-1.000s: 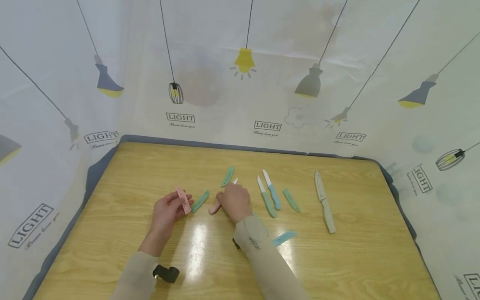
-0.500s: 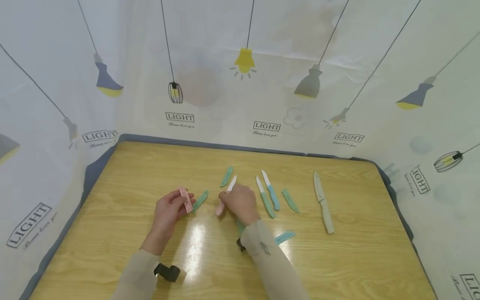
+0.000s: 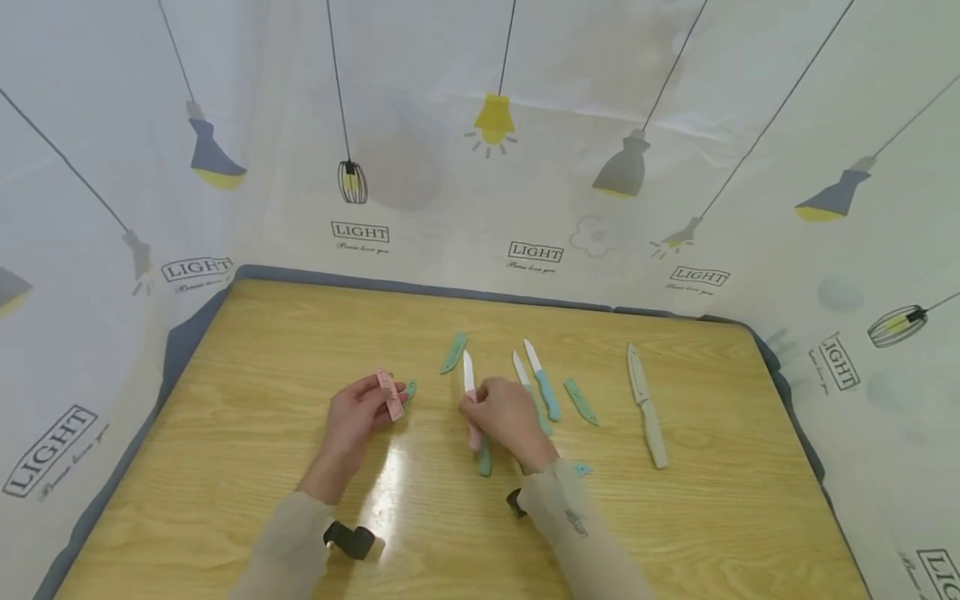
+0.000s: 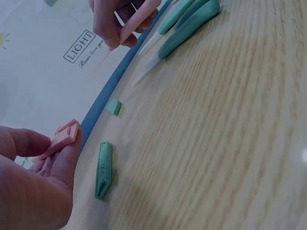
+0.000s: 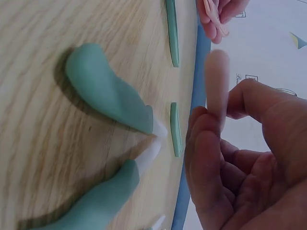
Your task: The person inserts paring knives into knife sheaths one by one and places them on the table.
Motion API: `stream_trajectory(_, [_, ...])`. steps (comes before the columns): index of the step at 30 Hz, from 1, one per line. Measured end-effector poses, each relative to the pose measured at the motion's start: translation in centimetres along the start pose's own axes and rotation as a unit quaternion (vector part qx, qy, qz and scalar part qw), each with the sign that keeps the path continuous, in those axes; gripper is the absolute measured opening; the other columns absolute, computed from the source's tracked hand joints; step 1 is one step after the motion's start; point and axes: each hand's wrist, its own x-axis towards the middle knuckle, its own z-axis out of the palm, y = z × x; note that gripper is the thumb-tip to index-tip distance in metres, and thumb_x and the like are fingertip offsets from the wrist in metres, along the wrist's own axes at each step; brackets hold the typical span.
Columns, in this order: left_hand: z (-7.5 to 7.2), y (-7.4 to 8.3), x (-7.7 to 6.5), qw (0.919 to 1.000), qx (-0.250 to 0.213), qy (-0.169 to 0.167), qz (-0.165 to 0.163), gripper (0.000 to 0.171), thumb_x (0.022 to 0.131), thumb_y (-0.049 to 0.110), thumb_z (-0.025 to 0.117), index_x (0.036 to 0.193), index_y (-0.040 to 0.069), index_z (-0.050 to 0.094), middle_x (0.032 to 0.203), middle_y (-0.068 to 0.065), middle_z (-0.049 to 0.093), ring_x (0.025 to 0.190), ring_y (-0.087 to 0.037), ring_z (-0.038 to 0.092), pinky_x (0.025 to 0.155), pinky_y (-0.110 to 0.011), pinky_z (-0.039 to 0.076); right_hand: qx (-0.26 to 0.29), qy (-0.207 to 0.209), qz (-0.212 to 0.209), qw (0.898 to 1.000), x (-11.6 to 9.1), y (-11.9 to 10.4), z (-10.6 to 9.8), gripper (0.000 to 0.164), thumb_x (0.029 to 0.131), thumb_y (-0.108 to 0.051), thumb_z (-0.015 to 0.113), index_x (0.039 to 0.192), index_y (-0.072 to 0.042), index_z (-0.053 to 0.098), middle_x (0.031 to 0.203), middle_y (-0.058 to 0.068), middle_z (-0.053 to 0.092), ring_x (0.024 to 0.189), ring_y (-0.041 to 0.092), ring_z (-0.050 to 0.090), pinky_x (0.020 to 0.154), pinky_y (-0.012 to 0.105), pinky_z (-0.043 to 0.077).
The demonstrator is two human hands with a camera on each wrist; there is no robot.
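Observation:
My left hand [image 3: 358, 421] pinches a pink knife sheath [image 3: 391, 394] between thumb and fingers, held up over the table's left middle. To its right, my right hand [image 3: 513, 423] grips a paring knife by its pink handle [image 5: 217, 79]. The knife's white blade [image 3: 468, 369] points away toward the back wall, out of the sheath. Just behind the left fingertips a green sheath [image 4: 104, 170] lies on the table, partly covered in the head view. Below the right hand shows a green knife handle [image 3: 485, 460]; its blade tip meets another green knife's in the right wrist view.
Further back lies a second green sheath [image 3: 453, 353]. Right of the hand are a blue-handled knife [image 3: 547, 396], a partly hidden green-handled knife [image 3: 519, 364] and another green sheath [image 3: 581, 402]. A large cream knife [image 3: 655, 432] lies farther right. The sleeve overlaps a blue sheath [image 3: 582, 469].
The right hand has shifted right with the pink knife, whose blade swings from slanting right to pointing nearly straight away. The left hand has carried the pink sheath a little right, over the green sheath.

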Motion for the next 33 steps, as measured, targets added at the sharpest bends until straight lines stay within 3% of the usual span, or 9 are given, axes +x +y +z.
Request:
stream_trajectory(7, [1.6,0.1,0.5,0.9996,-0.026,-0.009,0.005,0.044,0.098,0.002,0.049,0.137,-0.015,0.041,0.123,-0.031,0.059,0.103,-0.026,0.065,0.085,-0.032,0.055,-0.005,0.006,-0.039,0.999,-1.2,0.9,-0.6,0.026,0.088,-0.031,0.054,0.071,-0.014,0.064,0.054,-0.006,0.053,0.045,0.008,0.038,0.039,0.020,0.029])
stream_trajectory(14, [3.4,0.0,0.9,0.9987,-0.049,-0.013,-0.003,0.043,0.098,0.001,0.048,0.137,-0.016,0.041,0.122,-0.031,0.059,0.103,-0.025,0.065,0.085,-0.031,0.055,0.022,-0.020,-0.073,0.997,-2.6,2.1,-1.1,0.023,0.094,-0.028,0.052,0.089,-0.010,0.066,0.074,-0.004,0.064,0.060,0.010,0.055,0.053,0.027,0.048])
stream_trajectory(19, [4.4,-0.4,0.8,0.9973,-0.072,-0.018,-0.004,0.043,0.098,0.000,0.049,0.137,-0.017,0.041,0.122,-0.031,0.059,0.103,-0.025,0.066,0.086,-0.031,0.054,0.068,-0.053,-0.077,0.993,-3.5,3.0,-0.9,0.031,0.100,-0.037,0.049,0.099,-0.011,0.066,0.077,-0.005,0.067,0.070,0.010,0.060,0.063,0.030,0.053])
stream_trajectory(25, [5.2,-0.9,0.5,0.9960,-0.081,-0.037,-0.002,0.044,0.097,-0.003,0.049,0.137,-0.018,0.040,0.121,-0.032,0.059,0.106,-0.029,0.063,0.086,-0.031,0.054,0.108,-0.054,-0.067,0.990,-4.9,3.4,-0.7,0.041,0.099,-0.046,0.048,0.098,-0.012,0.070,0.070,-0.010,0.064,0.057,0.007,0.054,0.052,0.025,0.047])
stream_trajectory(29, [5.4,-1.1,0.3,0.9961,-0.076,-0.046,0.000,0.043,0.097,-0.003,0.048,0.136,-0.018,0.041,0.122,-0.032,0.058,0.110,-0.033,0.061,0.084,-0.030,0.055,0.160,-0.068,-0.088,0.981,-5.5,3.4,-0.5,0.043,0.100,-0.041,0.049,0.095,-0.004,0.070,0.062,-0.001,0.064,0.043,0.005,0.047,0.037,0.018,0.037])
stream_trajectory(33, [5.8,-1.0,0.5,0.9966,-0.067,-0.049,0.001,0.042,0.097,-0.002,0.048,0.135,-0.018,0.042,0.121,-0.031,0.059,0.106,-0.029,0.063,0.083,-0.029,0.055,0.183,-0.074,-0.112,0.974,-5.9,3.3,-0.3,0.041,0.100,-0.036,0.050,0.089,-0.001,0.069,0.056,-0.001,0.060,0.036,0.001,0.039,0.032,0.014,0.028])
